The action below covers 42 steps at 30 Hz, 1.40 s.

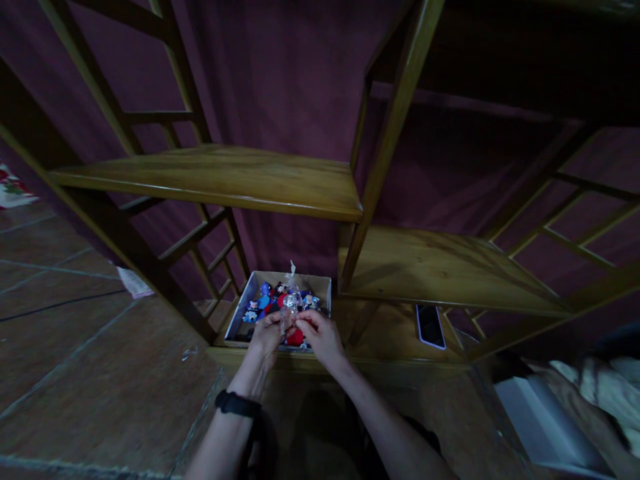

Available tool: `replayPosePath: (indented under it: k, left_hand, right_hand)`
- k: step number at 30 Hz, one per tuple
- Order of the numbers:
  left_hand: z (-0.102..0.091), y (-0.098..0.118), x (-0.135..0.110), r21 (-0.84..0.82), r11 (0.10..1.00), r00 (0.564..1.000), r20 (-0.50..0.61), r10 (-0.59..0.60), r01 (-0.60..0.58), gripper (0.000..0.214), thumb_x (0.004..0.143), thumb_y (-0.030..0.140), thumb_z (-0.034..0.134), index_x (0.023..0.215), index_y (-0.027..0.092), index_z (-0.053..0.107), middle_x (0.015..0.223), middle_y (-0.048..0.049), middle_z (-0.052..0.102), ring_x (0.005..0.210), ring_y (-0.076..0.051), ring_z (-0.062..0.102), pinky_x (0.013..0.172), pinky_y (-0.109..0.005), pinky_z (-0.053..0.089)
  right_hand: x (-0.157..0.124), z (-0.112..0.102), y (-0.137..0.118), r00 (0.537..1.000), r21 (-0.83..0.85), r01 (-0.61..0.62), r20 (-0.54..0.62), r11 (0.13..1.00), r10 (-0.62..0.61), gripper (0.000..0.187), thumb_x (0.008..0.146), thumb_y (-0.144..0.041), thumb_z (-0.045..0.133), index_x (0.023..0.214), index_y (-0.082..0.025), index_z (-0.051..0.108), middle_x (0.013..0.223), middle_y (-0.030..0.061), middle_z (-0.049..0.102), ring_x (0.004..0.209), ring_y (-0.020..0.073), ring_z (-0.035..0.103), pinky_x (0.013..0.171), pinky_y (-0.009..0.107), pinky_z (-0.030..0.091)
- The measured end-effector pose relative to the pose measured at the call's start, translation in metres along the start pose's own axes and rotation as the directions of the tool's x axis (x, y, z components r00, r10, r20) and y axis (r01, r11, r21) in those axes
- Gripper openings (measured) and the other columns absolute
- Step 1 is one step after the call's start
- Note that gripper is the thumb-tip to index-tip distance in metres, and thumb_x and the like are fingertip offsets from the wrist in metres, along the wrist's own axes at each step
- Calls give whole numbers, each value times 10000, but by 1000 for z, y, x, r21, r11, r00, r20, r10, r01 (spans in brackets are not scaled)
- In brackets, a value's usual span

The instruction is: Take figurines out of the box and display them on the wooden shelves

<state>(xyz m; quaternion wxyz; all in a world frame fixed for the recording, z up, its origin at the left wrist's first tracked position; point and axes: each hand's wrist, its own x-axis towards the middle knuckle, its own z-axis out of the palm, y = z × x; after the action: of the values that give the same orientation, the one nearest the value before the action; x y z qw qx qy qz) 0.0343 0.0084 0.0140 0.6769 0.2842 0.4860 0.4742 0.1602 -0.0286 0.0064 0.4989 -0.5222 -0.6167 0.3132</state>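
A clear, shiny plastic piece (291, 303) with a pale tip at its top is between my two hands, above an open cardboard box (320, 283). Its exact kind cannot be made out. My left hand (267, 335) pinches its lower left side with bent fingers. From the right, my right hand (319, 335) closes thumb and fingertips on the same piece. Small toy figures (251, 311) in blue, red, black and white lie jumbled in the box, partly hidden by my hands. A black band (238, 404) circles my left wrist.
The box rests on the low level of a wooden shelf unit, under a higher shelf (215, 175). A wooden upright (387, 147) rises to its right. A phone (430, 326) lies on the low shelf. A pale open box (547, 423) stands at lower right.
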Motion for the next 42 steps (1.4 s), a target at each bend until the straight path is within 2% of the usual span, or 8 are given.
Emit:
replayPosePath:
  k: [5, 13, 21, 28, 32, 38, 42]
  left_hand:
    - [-3, 2, 0, 1, 998, 995, 80, -55, 55, 303, 450, 165, 807, 709, 105, 661, 658, -31, 650, 633, -110, 599, 623, -228, 482]
    - [1, 7, -7, 44, 997, 997, 50, -67, 65, 292, 454, 178, 808, 696, 111, 659, 636, -33, 652, 578, -112, 592, 577, -238, 475]
    - [2, 7, -7, 85, 996, 997, 57, -46, 41, 326, 451, 226, 813, 726, 113, 679, 648, -46, 664, 593, -112, 605, 551, -196, 448]
    - [-1, 7, -6, 103, 994, 998, 44, -52, 47, 301, 482, 236, 805, 731, 114, 687, 623, -40, 653, 558, -99, 590, 512, -185, 430]
    - [-3, 7, -5, 83, 995, 994, 86, -66, 59, 274, 510, 227, 800, 733, 112, 689, 599, -37, 648, 519, -83, 570, 491, -174, 423]
    - [-4, 6, -4, 23, 993, 987, 114, -116, 114, 197, 561, 168, 777, 731, 126, 686, 646, -43, 675, 544, -91, 598, 500, -176, 443]
    - [-6, 5, -2, -6, 990, 982, 132, -138, 140, 216, 572, 149, 772, 769, 126, 686, 714, -58, 696, 578, -98, 618, 530, -182, 469]
  right_hand:
    - [0, -4, -4, 1000, -15, 2, 6, 1000, -2, 140, 816, -296, 517, 867, -241, 635, 871, -12, 670, 799, 142, 602, 746, 249, 434]
    - [0, -4, -5, 1000, -6, -21, 1, 1000, 21, 169, 817, -314, 501, 892, -254, 641, 892, -9, 670, 797, 153, 595, 767, 268, 437]
    - [2, -4, 2, 995, 52, -83, -57, 995, 86, 178, 804, -305, 500, 876, -243, 650, 802, -4, 654, 749, 149, 592, 670, 243, 453]
    - [5, -1, 3, 988, 245, -152, 14, 958, 154, 196, 768, -321, 536, 895, -229, 653, 753, -10, 655, 622, 128, 574, 581, 235, 463]
    - [8, -2, 1, 973, 348, -230, 87, 909, 213, 230, 742, -347, 566, 903, -211, 659, 746, -4, 658, 535, 106, 532, 531, 231, 459]
    - [7, -7, -2, 967, 493, -250, 159, 833, 197, 310, 744, -377, 575, 986, -201, 654, 800, 21, 671, 584, 121, 566, 602, 263, 494]
    - [7, -9, -5, 965, 543, -263, 167, 798, 204, 277, 733, -344, 582, 950, -194, 667, 803, 27, 667, 620, 132, 577, 637, 273, 496]
